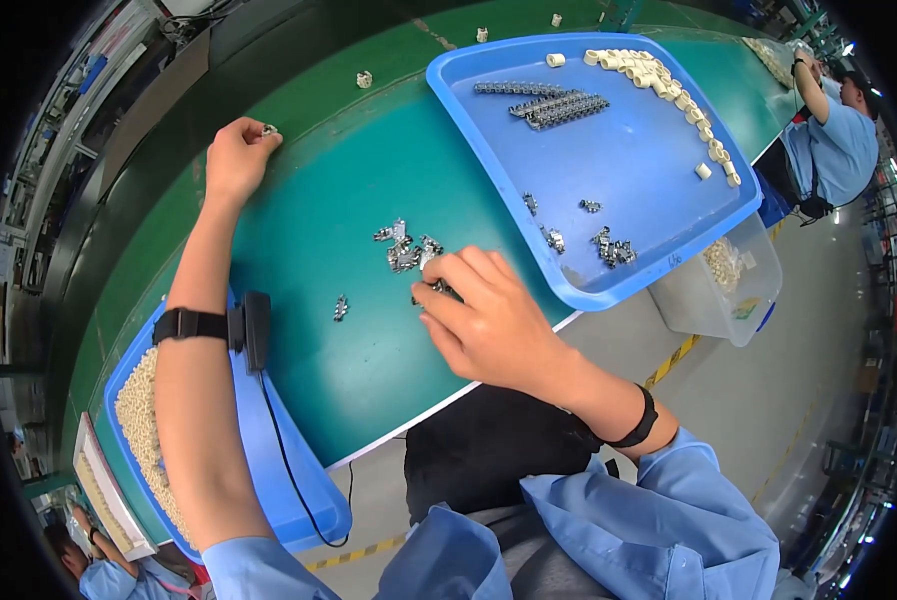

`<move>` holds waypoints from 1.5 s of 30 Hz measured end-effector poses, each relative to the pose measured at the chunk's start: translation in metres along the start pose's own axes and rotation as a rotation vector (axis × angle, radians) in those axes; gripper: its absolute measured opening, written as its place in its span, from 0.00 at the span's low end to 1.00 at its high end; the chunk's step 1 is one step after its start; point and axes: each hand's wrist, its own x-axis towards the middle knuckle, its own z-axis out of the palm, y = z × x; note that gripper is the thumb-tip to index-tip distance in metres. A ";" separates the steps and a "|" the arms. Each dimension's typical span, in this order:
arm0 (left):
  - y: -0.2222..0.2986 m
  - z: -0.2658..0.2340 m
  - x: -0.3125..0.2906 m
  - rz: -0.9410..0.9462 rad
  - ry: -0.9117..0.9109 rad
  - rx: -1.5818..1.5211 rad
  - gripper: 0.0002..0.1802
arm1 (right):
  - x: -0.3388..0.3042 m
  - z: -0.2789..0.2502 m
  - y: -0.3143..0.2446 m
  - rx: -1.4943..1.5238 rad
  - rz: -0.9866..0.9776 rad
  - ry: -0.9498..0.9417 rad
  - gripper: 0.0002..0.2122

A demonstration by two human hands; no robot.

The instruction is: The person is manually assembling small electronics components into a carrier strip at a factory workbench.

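My left hand (236, 165) is stretched out over the green belt on the far left side, its fingers pinched on a small white-and-metal part (269, 130). On the green table, my right hand (493, 315) reaches in with fingers curled down at the near edge of a loose pile of small shiny metal parts (402, 254). Some metal shows between its thumb and fingers, which partly hide the pieces there. A single metal part (341, 307) lies apart, left of the pile.
A blue tray (503, 165) at right holds white cylinders (648, 72), rows of metal parts (560, 107) and loose ones. Another blue tray (288, 475) with many small cream pieces (138, 400) is under my left forearm. Spaced white parts (364, 79) stand along the belt. Co-workers sit at both ends.
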 end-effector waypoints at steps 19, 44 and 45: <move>0.023 -0.111 -0.097 0.160 0.146 -0.086 0.19 | -0.004 -0.007 0.003 -0.073 -0.121 -0.013 0.10; -0.076 -0.111 -0.226 -0.230 0.232 0.339 0.15 | 0.001 0.005 -0.027 0.280 -0.135 -0.081 0.06; -0.077 -0.113 -0.229 -0.230 0.229 0.323 0.14 | 0.001 0.004 -0.027 0.270 -0.128 -0.085 0.06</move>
